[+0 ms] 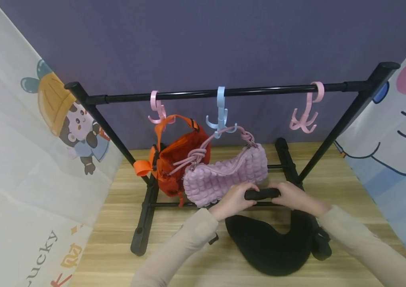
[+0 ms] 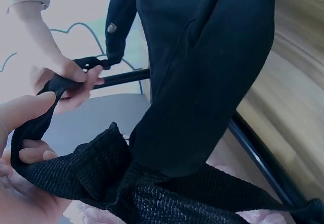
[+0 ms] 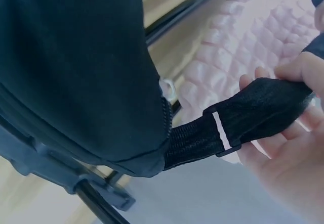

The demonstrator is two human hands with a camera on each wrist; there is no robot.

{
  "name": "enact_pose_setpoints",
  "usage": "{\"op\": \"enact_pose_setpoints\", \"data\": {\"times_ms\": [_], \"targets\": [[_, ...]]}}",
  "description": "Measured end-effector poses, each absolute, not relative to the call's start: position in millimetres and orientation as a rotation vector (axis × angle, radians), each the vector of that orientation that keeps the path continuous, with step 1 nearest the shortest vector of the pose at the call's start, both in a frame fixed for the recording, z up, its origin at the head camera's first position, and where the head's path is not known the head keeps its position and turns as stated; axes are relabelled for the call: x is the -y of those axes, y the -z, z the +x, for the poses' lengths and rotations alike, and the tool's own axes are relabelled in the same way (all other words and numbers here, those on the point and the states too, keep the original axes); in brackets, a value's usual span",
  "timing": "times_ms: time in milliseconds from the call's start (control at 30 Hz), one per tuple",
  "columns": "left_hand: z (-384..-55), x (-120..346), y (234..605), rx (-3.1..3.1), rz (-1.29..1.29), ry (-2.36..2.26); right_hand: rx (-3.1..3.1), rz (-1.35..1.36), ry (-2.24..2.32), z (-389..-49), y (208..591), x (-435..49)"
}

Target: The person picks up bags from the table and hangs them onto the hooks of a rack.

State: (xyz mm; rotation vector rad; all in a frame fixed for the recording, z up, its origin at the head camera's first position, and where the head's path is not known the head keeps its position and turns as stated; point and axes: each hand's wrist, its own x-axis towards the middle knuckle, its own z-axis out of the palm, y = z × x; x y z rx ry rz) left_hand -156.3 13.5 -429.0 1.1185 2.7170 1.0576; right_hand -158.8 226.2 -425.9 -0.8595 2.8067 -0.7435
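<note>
Both hands hold the black webbing strap of a black crescent-shaped bag, which hangs below them at the front of a rack. My left hand curls its fingers round the strap's left part. A short way to the right, my right hand grips the other part, near a slider buckle. Just behind the left hand, a puffy pink bag hangs by its knotted strap from a light blue hook. An orange bag hangs from the left pink hook.
The black rail of the rack runs across the back, with another pink hook at its right. Rack feet stand on the wood-grain surface. Printed cloths flank both sides; a dark panel stands behind.
</note>
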Motion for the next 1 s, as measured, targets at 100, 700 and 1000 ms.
{"op": "enact_pose_setpoints", "data": {"times_ms": [100, 700, 1000], "targets": [[-155.8, -12.1, 426.8, -2.722, 1.122, -1.053, -2.838, -0.892, 0.765, -156.3, 419.3, -228.4], [-154.3, -6.5, 412.5, -2.785, 1.225, -1.086, -2.849, -0.959, 0.818, -142.3, 375.2, -240.7], [-153.0, -7.2, 404.7, -2.75, 1.291, -1.144, -2.888, -0.954, 0.808, -138.8, 359.4, -248.6]]}}
